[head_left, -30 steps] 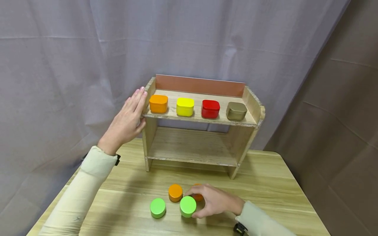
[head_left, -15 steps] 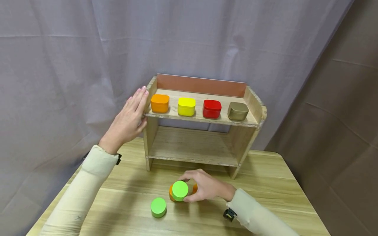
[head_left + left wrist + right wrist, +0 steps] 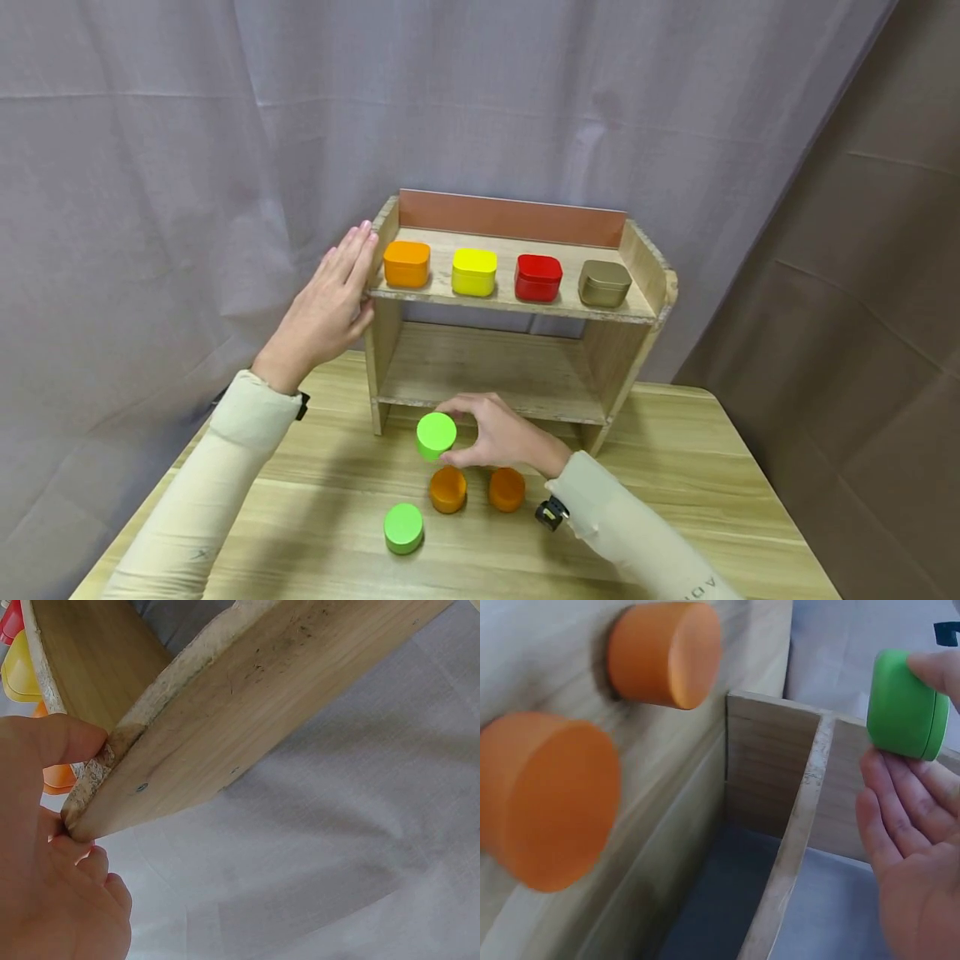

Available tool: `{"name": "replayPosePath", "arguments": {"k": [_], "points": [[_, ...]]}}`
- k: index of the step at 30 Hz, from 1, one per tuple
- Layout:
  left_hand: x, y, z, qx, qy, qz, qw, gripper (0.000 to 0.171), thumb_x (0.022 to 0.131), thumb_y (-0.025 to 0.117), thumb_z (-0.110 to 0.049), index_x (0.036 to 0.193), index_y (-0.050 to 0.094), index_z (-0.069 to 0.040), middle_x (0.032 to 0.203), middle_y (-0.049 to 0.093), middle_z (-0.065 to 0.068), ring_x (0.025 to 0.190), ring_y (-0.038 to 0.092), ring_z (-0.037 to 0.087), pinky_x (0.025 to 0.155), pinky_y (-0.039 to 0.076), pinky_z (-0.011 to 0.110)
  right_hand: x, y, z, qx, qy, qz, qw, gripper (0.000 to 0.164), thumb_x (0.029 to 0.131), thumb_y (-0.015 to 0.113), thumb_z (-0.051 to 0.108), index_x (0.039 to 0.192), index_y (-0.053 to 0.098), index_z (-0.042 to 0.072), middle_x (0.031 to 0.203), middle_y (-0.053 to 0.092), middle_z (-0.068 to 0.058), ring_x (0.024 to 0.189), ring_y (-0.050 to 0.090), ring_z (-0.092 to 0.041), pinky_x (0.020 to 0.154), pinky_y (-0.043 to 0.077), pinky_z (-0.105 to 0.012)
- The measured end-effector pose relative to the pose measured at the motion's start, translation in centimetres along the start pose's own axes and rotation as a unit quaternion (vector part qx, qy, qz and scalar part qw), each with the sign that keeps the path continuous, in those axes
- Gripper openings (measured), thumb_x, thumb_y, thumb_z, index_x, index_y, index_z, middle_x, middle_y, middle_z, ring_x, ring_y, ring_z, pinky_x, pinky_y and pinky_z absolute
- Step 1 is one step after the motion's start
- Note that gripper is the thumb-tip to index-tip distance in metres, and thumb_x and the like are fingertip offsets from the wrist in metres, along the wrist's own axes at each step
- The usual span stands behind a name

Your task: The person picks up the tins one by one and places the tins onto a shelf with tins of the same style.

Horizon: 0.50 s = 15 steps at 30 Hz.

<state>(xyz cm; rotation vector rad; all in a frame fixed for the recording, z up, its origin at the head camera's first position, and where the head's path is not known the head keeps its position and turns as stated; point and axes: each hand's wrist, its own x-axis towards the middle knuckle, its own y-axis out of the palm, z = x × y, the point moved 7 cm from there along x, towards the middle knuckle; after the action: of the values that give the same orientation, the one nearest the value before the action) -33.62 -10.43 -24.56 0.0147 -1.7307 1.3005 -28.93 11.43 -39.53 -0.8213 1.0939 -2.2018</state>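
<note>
A small two-tier wooden shelf [image 3: 491, 367] stands on the table. My left hand [image 3: 322, 300] holds its left side panel near the top; in the left wrist view the thumb [image 3: 71, 739] and fingers lie about the panel's edge. My right hand [image 3: 498, 432] pinches a round light green tin [image 3: 437, 436] between thumb and fingers, raised in front of the lower tier. In the right wrist view the lid seam of that green tin [image 3: 906, 709] shows. Two round orange tins [image 3: 447, 489] [image 3: 507, 489] and a second green tin [image 3: 403, 528] sit on the table below.
On the top tier stand four-cornered tins in a row: orange [image 3: 407, 264], yellow [image 3: 474, 272], red [image 3: 537, 277] and olive-brown [image 3: 604, 283]. A brown back strip [image 3: 510, 218] edges that tier. Grey curtain [image 3: 480, 92] hangs behind, and the wooden table [image 3: 705, 492] extends around.
My right hand has carried the green tin up and to the left, past the orange tins toward the shelf, uncovering the right orange tin. My left hand stays on the side panel.
</note>
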Motion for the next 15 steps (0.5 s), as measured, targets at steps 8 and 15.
{"name": "replayPosePath", "arguments": {"k": [8, 15], "points": [[0.0, 0.0, 0.1, 0.002, 0.001, -0.004, 1.0000, 0.091, 0.092, 0.065, -0.006, 0.168, 0.015, 0.000, 0.178, 0.012, 0.018, 0.165, 0.019, 0.036, 0.133, 0.023, 0.057, 2.3, -0.4, -0.2, -0.004, 0.000, -0.053, 0.999, 0.055, 0.078, 0.090, 0.024, 0.127, 0.071, 0.009, 0.120, 0.077, -0.003, 0.107, 0.072, -0.017, 0.096, 0.063, -0.034], [-0.1, 0.0, 0.0, 0.002, -0.001, 0.000, 1.0000, 0.091, 0.093, 0.066, -0.006, 0.168, 0.015, 0.000, 0.178, 0.012, 0.018, 0.165, 0.019, 0.036, 0.134, 0.022, 0.057, 3.7, -0.3, -1.1, 0.022, 0.035, -0.078, 0.996, 0.058, 0.079, 0.091, 0.024, 0.129, 0.070, 0.005, 0.124, 0.077, -0.007, 0.107, 0.075, -0.018, 0.096, 0.062, -0.029]]}}
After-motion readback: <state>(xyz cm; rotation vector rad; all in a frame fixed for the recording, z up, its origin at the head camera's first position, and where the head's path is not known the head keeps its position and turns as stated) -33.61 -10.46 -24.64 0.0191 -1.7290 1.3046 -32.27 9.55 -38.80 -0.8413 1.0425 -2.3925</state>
